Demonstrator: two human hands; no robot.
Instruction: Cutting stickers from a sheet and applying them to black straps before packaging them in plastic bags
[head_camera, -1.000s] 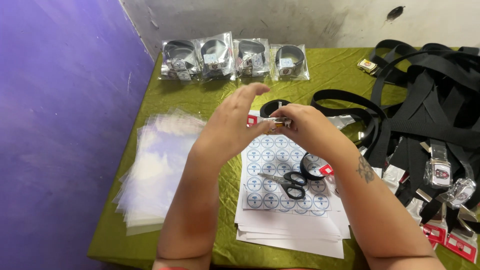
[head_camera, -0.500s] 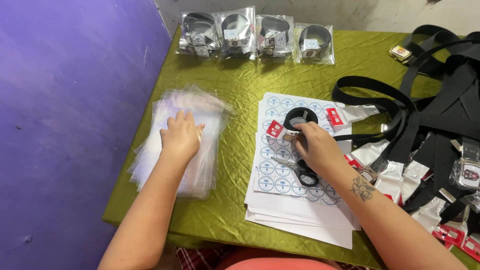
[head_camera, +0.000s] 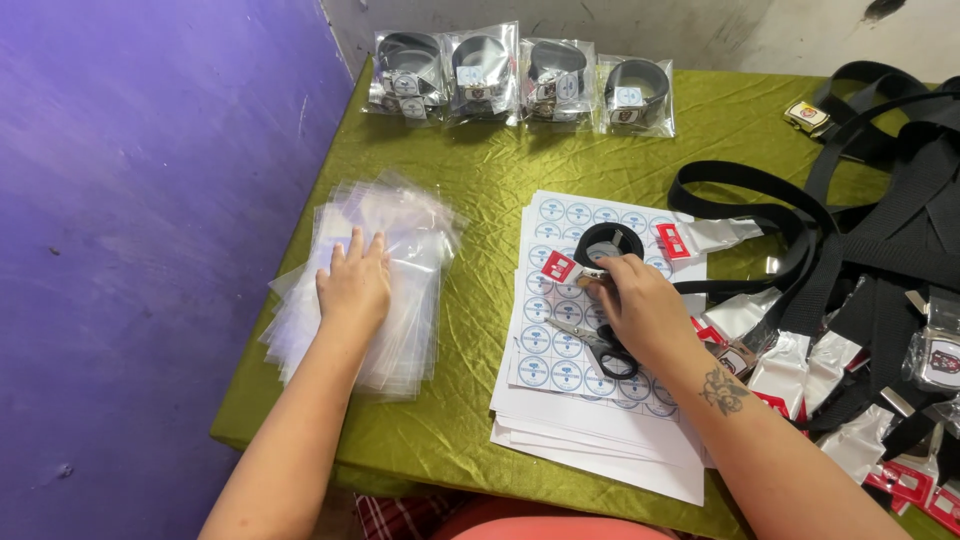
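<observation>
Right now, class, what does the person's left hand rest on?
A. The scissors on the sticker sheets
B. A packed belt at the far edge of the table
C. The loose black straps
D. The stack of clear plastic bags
D: the left hand lies flat on the stack of clear plastic bags on the green cloth, while the right hand holds a rolled black belt over the sticker sheets.

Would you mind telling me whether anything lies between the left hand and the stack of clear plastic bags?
Nothing visible does: the left hand lies flat on top of the stack of clear plastic bags.
</observation>
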